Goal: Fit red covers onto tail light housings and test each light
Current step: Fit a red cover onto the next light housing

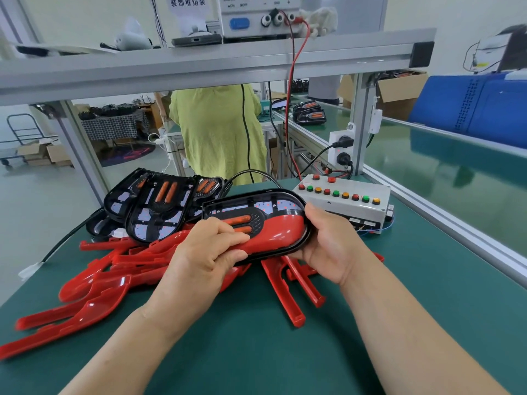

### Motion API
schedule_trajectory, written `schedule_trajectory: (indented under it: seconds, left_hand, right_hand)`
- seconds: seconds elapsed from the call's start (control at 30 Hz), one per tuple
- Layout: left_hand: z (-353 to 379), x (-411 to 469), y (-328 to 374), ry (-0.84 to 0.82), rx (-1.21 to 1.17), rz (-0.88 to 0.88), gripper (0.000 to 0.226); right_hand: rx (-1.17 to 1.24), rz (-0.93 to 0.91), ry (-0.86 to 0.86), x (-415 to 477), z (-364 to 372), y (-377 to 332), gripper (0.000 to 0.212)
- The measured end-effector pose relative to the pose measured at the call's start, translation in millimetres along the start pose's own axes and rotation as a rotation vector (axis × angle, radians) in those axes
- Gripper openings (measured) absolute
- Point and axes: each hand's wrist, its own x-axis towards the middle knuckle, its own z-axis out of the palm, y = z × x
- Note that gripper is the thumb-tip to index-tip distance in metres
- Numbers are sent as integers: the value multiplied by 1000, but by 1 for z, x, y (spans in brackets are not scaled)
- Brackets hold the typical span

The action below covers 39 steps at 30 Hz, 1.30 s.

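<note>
"Holding what, exactly, are the two hands?"

"One black tail light housing (256,207) with a red cover (281,235) lying on its near side. It is lifted above the green table (285,352), over a pile of loose red covers (108,283)."

"How does the left hand grip it?"

"The left hand (208,255) is at the left end. Its fingers (228,233) are curled over the red cover, beside two orange strips (241,220), and the thumb lies along the near edge. So they are clamped on the cover and the housing together."

"And the right hand?"

"The right hand (328,246) holds the rounded right end of the housing. The thumb is on the top rim and the other fingers go below it; I cannot see their tips."

"Is the cover fully seated?"

"I cannot tell. The far part of the housing shows a pale board with small red dots."

"What else is on the table?"

"A stack of bare housings (159,206) lies behind the loose covers, on the left. A grey test box (345,205) with a row of red, green and yellow buttons stands just beyond the right hand. A red wire (293,89) comes down toward it from the power supply (256,19) on the shelf above. Behind the table stands a person in a yellow-green garment (216,129)."
</note>
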Motion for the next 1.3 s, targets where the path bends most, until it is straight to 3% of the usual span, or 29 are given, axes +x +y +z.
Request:
schedule_trajectory:
  seconds: [0.47,0.63,0.77,0.9,1.0,1.1,1.13,1.2,1.23,1.3]
  left_hand:
    - [3,0,-1,-15,7,9,24]
    - [3,1,-2,-19,-40,-10,25]
    - [5,0,-2,-32,-47,3,24]
    - [9,-1,-4,-35,-26,-28,25]
    - [6,3,-3,35,-96,-169,34]
    - [-13,12,-12,215,-136,-486,38]
    - [-21,13,-16,164,-189,-614,44]
    - [-30,13,-24,-126,-433,-796,57]
    - [-31,12,-24,-272,-561,-846,60]
    - [-30,11,-23,-411,-724,-886,57]
  right_hand:
    - [15,8,-43,0,1,2,45]
    - [-25,-1,-131,-2,2,1,47]
    - [-75,-37,-52,-3,3,3,60]
    - [-93,-66,15,-2,4,4,42]
    - [-84,-68,35,-1,2,2,35]
    - [-90,-67,36,-1,-1,-2,33]
    - [-88,-65,39,-1,-1,-3,34]
    - [-78,-58,36,0,-2,-3,40]
    - [-71,-52,33,0,-2,-3,44]
    - [-52,-44,41,0,-3,-3,44]
